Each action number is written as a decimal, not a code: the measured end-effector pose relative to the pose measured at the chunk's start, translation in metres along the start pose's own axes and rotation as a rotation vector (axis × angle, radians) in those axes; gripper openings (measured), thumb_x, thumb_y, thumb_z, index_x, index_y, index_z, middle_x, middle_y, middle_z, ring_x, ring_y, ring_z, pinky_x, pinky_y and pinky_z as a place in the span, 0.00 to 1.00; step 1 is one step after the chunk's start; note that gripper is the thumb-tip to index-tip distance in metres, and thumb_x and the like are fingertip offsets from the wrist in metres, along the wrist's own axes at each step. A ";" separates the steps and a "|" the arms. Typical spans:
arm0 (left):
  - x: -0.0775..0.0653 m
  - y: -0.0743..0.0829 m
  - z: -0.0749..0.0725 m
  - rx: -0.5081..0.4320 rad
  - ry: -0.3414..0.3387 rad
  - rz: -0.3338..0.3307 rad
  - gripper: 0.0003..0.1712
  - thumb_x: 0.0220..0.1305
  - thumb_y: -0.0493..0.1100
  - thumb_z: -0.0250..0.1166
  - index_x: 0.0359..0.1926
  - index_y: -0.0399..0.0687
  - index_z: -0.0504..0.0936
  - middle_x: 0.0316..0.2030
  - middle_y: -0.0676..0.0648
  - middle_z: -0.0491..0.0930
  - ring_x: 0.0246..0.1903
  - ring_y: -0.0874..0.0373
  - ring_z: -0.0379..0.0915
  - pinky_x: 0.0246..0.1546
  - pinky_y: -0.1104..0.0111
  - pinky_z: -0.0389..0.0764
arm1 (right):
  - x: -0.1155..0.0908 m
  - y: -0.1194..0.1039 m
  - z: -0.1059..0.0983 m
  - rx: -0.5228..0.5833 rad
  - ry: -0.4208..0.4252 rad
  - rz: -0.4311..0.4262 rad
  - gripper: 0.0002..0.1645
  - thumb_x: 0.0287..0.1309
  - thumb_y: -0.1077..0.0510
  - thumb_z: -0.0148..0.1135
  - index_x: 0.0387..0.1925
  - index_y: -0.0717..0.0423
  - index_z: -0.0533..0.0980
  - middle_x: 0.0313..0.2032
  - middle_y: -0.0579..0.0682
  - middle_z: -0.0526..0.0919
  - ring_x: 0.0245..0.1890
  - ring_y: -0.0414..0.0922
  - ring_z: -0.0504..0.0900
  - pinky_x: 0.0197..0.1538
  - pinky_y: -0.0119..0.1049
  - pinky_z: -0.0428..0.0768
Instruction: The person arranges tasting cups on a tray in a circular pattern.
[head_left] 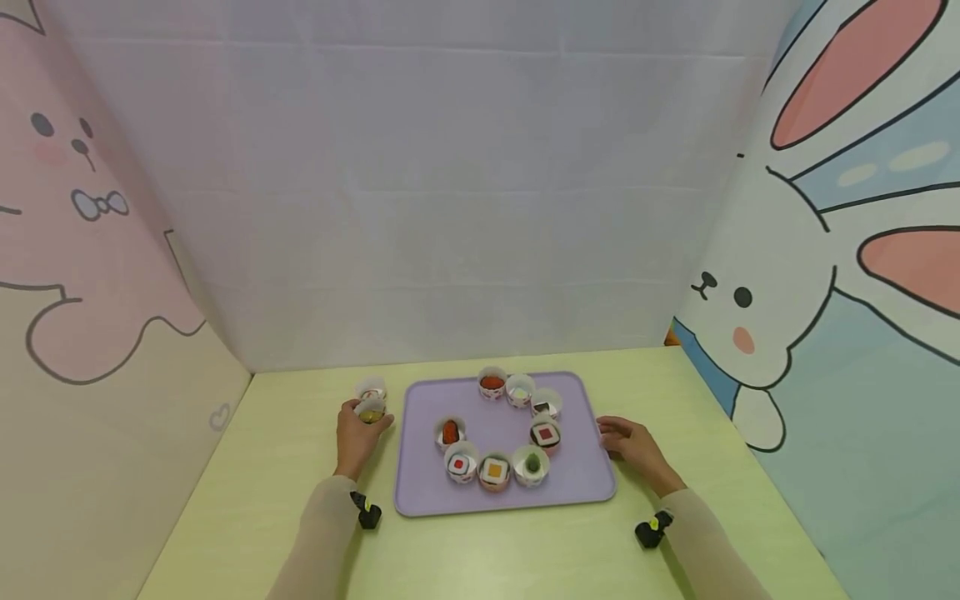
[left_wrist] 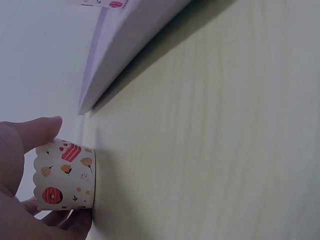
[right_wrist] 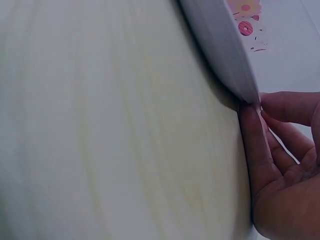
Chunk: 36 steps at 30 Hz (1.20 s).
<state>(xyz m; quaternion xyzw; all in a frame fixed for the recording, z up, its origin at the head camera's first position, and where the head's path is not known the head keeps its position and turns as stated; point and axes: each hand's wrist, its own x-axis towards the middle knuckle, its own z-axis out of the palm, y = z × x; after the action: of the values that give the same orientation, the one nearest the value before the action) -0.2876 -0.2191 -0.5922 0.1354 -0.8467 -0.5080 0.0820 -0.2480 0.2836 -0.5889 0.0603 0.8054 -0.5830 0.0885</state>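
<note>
My left hand (head_left: pixel 358 437) grips a printed paper baking cup (head_left: pixel 371 411) with something yellow inside. In the left wrist view, that cup (left_wrist: pixel 67 175) shows its scalloped rim and dessert prints, with thumb and fingers on opposite sides. Right behind it is another paper cup (head_left: pixel 371 388). At the right edge of a lilac tray (head_left: pixel 423 493), my right hand (head_left: pixel 633 442) pinches the rim between thumb and fingers; the right wrist view shows the tray edge (right_wrist: pixel 222 50) between them.
On the tray, several paper cups stand in a broken ring. They hold sushi-like pieces, among them a white block with a yellow centre (head_left: pixel 495 472), a green piece (head_left: pixel 532 463) and a red one (head_left: pixel 450 432). The pale yellow table (head_left: pixel 480 554) meets a white backdrop (head_left: pixel 450 208).
</note>
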 end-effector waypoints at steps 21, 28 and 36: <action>-0.003 -0.003 -0.001 0.053 0.026 0.022 0.39 0.57 0.42 0.69 0.67 0.34 0.63 0.61 0.28 0.71 0.61 0.36 0.68 0.62 0.46 0.70 | -0.001 0.002 0.002 -0.005 0.004 0.009 0.27 0.65 0.63 0.57 0.65 0.62 0.70 0.58 0.63 0.78 0.47 0.42 0.82 0.46 0.34 0.83; -0.006 -0.003 -0.006 0.061 0.018 0.021 0.38 0.59 0.44 0.68 0.66 0.36 0.63 0.60 0.27 0.72 0.60 0.36 0.68 0.60 0.46 0.70 | 0.000 0.003 0.001 -0.012 0.010 0.003 0.26 0.64 0.64 0.57 0.64 0.61 0.71 0.57 0.63 0.78 0.47 0.43 0.82 0.46 0.34 0.83; -0.014 0.004 -0.020 0.066 0.014 0.036 0.38 0.59 0.45 0.68 0.67 0.38 0.63 0.58 0.28 0.74 0.56 0.38 0.71 0.57 0.47 0.71 | 0.000 0.002 0.002 -0.012 0.010 -0.001 0.26 0.65 0.64 0.56 0.65 0.62 0.70 0.57 0.63 0.78 0.49 0.45 0.82 0.47 0.36 0.83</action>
<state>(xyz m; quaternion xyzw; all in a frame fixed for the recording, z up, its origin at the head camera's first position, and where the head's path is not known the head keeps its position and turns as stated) -0.2693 -0.2298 -0.5795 0.1261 -0.8648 -0.4772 0.0924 -0.2472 0.2827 -0.5910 0.0623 0.8095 -0.5777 0.0847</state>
